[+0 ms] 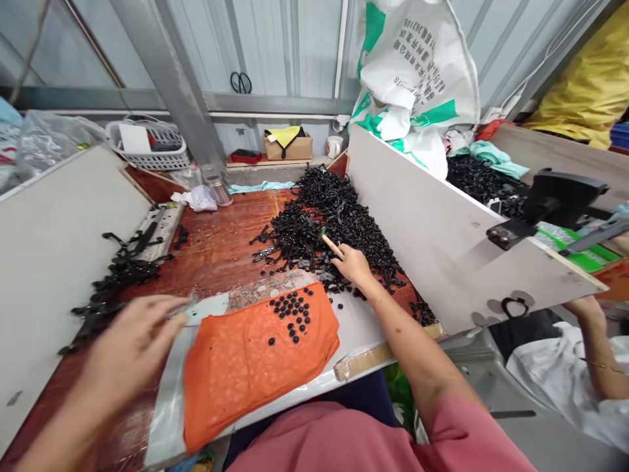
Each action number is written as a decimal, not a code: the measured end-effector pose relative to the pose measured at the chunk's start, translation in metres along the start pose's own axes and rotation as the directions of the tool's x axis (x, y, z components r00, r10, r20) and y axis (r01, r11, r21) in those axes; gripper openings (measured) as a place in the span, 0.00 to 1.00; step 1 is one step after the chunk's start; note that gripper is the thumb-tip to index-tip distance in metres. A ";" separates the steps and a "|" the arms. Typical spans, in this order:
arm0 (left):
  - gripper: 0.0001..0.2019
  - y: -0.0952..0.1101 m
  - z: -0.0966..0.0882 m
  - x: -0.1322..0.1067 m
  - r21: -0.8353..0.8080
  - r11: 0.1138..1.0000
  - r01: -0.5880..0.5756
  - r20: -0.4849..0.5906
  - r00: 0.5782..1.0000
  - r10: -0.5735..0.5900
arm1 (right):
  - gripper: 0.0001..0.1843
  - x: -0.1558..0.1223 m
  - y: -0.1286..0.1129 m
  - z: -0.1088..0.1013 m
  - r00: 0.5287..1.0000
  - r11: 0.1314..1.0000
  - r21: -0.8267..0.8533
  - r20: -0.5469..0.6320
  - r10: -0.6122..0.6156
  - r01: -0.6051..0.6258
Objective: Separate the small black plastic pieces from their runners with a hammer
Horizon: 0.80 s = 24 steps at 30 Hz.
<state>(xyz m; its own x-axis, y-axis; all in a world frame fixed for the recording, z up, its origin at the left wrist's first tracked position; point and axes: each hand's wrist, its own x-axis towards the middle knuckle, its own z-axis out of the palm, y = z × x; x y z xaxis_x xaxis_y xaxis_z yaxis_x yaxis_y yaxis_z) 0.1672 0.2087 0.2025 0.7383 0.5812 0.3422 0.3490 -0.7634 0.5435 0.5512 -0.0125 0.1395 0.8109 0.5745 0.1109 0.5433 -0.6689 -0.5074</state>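
Note:
My right hand (352, 265) is wrapped round a short tool with a pale wooden handle (333, 246) and a small green part at its far end. The tool reaches into a large heap of small black parts (314, 216), some still on strips. My left hand (140, 331) is smeared by motion at the left of an orange cloth pad (246, 367); whether it holds anything I cannot make out. Several round black pieces (291, 307) lie spread on the pad's upper right. Beyond my left hand is a pile of black strips (118, 278).
Pale partition boards stand on the left (44, 242) and right (417, 203). At the back are a white basket (152, 147), a clear cup (217, 186), a cardboard box (295, 147) and a mug (335, 147). Another person's arm (599, 347) shows at far right.

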 end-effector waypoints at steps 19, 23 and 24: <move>0.15 0.107 0.114 -0.024 -0.386 0.901 0.196 0.532 0.846 0.044 | 0.14 -0.011 0.041 -0.027 0.958 0.825 0.564 -0.219 0.186 -0.031; 0.21 0.112 0.123 -0.015 -0.548 0.749 0.372 0.530 0.847 -0.033 | 0.13 -0.029 0.018 -0.025 0.977 0.818 0.574 -0.178 0.115 0.008; 0.23 0.114 0.126 -0.010 -0.598 0.697 0.396 0.519 0.854 -0.040 | 0.13 -0.034 0.011 -0.025 0.982 0.817 0.576 -0.166 0.095 0.019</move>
<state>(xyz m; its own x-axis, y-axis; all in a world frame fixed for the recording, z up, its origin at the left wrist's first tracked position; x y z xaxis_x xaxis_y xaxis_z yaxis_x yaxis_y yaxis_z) 0.2727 0.0806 0.1643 0.9159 0.3808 -0.1272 0.1904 -0.1329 0.9727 0.5350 -0.0509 0.1513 0.8834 0.4223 0.2030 0.3340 -0.2636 -0.9050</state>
